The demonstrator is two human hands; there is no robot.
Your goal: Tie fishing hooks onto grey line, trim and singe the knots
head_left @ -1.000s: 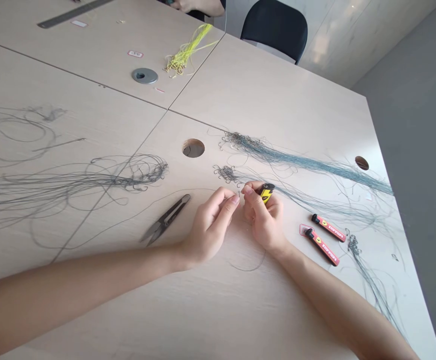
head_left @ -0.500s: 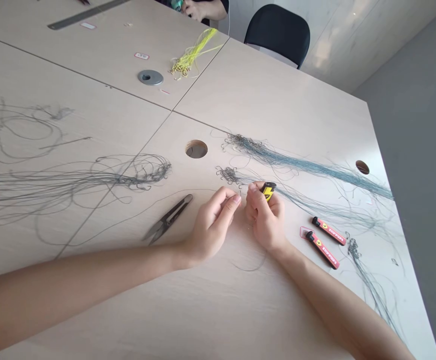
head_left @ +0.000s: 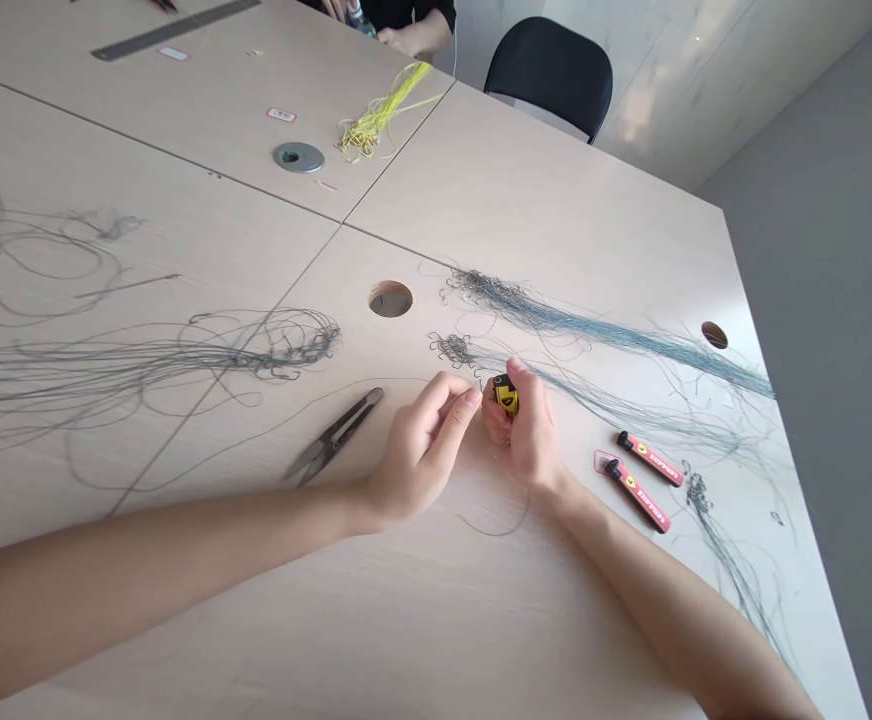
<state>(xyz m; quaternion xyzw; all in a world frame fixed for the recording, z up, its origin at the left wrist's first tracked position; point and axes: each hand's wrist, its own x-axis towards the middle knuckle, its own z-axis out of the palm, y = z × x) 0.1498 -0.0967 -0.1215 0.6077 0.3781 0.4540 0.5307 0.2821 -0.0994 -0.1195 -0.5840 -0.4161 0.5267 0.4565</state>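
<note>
Lighter (head_left: 506, 397), one yellow, clamped in right hand (head_left: 532, 432), one thin line (head_left: 365, 381) pinched in left hand (head_left: 419, 455), two red lighters (head_left: 638, 496) nearby

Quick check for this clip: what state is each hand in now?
Left hand: closed, pinching something thin, too small to identify.
Right hand: closed around the yellow-and-black lighter.

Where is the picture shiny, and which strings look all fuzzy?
Head view: pale shine on the wall beside the black chair, and a bright patch on the table at right; head view again: the looped strings at far left look faint and soft.
</note>
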